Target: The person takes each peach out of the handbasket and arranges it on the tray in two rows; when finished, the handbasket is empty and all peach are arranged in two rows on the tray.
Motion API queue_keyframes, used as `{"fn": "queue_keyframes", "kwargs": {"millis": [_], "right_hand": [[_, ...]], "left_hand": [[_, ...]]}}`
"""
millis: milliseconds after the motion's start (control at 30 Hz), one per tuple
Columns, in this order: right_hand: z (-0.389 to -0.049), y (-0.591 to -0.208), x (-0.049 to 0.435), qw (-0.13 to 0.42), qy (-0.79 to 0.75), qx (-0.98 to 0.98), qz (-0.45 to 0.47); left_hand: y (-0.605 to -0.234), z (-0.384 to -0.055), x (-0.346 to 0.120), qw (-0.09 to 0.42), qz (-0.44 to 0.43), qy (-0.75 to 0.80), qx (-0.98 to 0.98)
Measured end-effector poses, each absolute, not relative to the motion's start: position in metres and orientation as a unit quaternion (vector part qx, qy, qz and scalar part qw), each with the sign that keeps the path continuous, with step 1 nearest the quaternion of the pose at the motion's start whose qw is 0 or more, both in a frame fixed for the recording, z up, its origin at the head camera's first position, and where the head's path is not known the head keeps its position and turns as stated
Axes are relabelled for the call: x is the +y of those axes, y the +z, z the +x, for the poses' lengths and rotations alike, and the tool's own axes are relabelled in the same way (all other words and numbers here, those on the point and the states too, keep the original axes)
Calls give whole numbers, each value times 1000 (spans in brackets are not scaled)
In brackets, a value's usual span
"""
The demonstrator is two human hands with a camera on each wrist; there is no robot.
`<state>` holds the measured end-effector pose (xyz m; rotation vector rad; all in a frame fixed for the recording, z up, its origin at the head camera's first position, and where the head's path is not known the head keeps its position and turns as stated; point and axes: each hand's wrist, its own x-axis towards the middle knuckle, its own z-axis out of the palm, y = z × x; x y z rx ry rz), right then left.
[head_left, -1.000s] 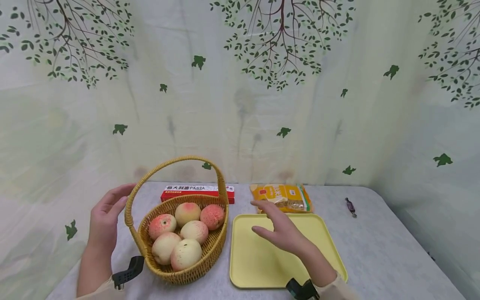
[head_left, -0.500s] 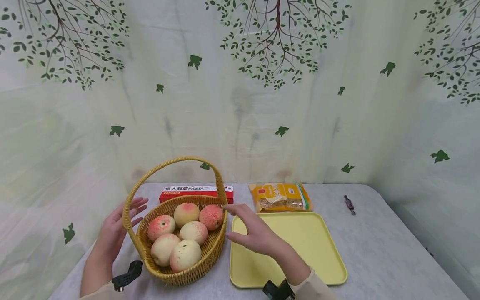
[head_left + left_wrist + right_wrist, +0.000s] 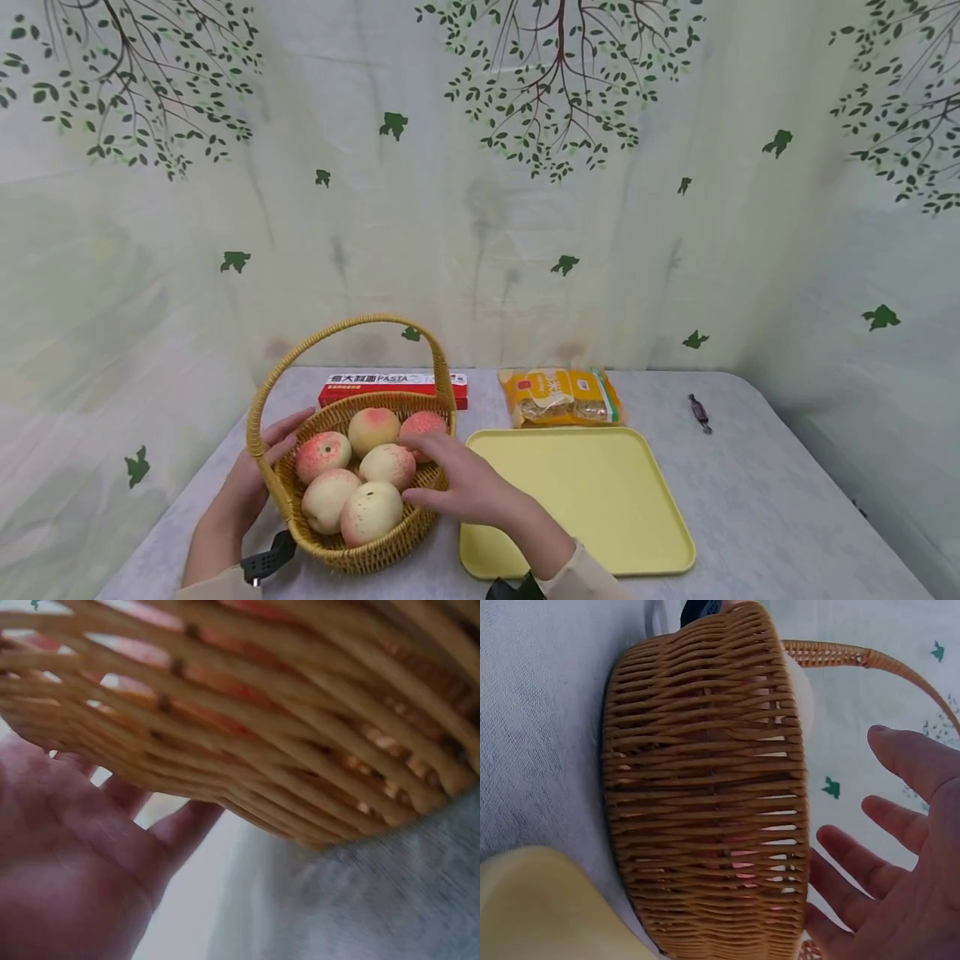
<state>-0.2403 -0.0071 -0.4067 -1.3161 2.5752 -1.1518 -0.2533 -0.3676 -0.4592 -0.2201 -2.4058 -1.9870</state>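
Observation:
A wicker basket [image 3: 363, 561] with a tall arched handle [image 3: 302, 348] stands left of centre in the head view, with several peaches [image 3: 372, 513] inside. My left hand [image 3: 251, 482] is at its left side, fingers extended along the outer wall; in the left wrist view this palm [image 3: 67, 862] faces the weave from below. Over the basket's right rim reaches my right hand [image 3: 474, 485], fingers spread and overlapping the rightmost pink peach [image 3: 423, 424]. The right wrist view has these fingers [image 3: 859, 859] beside the rim, holding nothing.
A yellow tray [image 3: 577, 500] lies right of the basket, partly under my right forearm. Behind are a red pasta box [image 3: 375, 391] and an orange food package [image 3: 561, 397]. A small purple wrapped candy [image 3: 700, 412] lies at right. A printed curtain [image 3: 480, 233] backs the table.
My right hand has moved left from above the tray to over the basket's right rim. My left hand has shifted right, against the basket's left side. The basket stays in place.

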Motion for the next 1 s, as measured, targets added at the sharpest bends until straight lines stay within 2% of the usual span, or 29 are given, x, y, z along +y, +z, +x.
{"fn": "queue_keyframes", "kwargs": {"millis": [167,367,600,1000], "right_hand": [[-242,-412,-17,21,-346,825,-446],[-244,-419,-27,-5,-281,838,-469],[-242,-425,-38,-4,-239,857,-457],[-240,-418,-46,-7,-215,857,-468]], "left_hand": [[-467,-253,-367,-23,-76,-663,-744],[-473,-254,-364,-19,-91,-691,-717],[-476,-254,-358,-35,-75,-758,-646],[-477,-253,-354,-9,-53,-768,-638]]}}
